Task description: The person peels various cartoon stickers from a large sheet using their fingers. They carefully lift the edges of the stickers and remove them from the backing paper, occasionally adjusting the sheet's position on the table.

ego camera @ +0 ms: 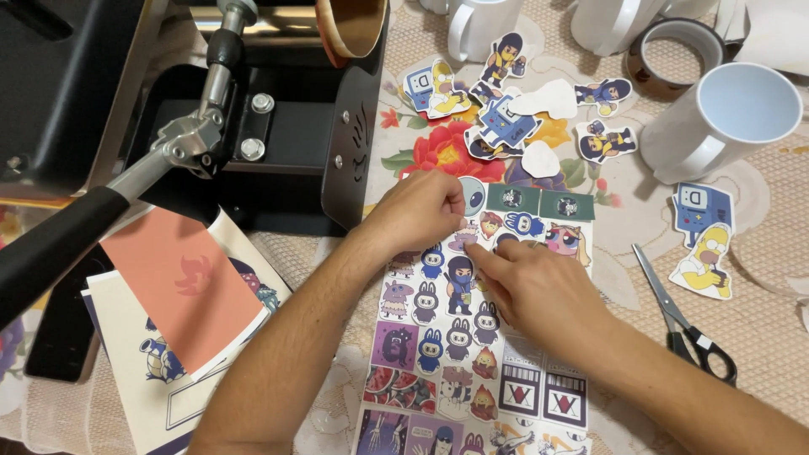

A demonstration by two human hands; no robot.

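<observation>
Far left: black press (278,126) with a long lever (126,181); it blocks the table edge beside the sheet.
Near left: loose prints (181,295), an orange one on top, lying half under the lever.
Centre: sticker sheet (472,354) of printed cartoon figures, flat on the lace cloth, running from mid-table to the near edge.
Left hand (417,211): curled over the sheet's far end, fingertips pinched together on a small sticker; what exactly it grips is hidden.
Right hand (535,291): lies flat on the sheet, index finger stretched to a blue-hooded figure; holds nothing.
Far centre: cut-out stickers (506,114) scattered just beyond the hands.
Right: scissors (683,316), closed, near the right forearm.
Far right: white mug (725,122) on its side, tape roll (674,55) behind it, two more cut-outs (704,236) near it.
</observation>
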